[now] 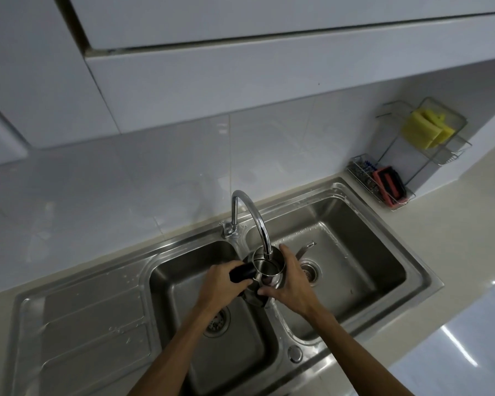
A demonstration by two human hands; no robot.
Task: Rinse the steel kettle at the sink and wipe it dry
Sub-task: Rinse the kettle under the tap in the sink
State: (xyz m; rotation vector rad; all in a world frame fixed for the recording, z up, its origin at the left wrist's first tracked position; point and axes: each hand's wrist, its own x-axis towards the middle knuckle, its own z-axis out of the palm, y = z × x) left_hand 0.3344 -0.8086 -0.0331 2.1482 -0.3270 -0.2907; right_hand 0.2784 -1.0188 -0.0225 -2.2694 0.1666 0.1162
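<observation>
Steel sink (pixel 383 224); pale counter (pixel 469 224); tiled wall (pixel 155 172)

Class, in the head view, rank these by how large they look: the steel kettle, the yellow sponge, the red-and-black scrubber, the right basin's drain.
1. Steel kettle, though hands cover part of it.
2. Yellow sponge and red-and-black scrubber: too alike to rank, both farther away.
3. Right basin's drain.

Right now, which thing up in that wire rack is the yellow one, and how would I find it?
Follow the steel sink to its far right corner, where a wire rack stands against the wall. The yellow sponges sit on its upper shelf. The lower tray holds a red-and-black scrubber instead.
</observation>
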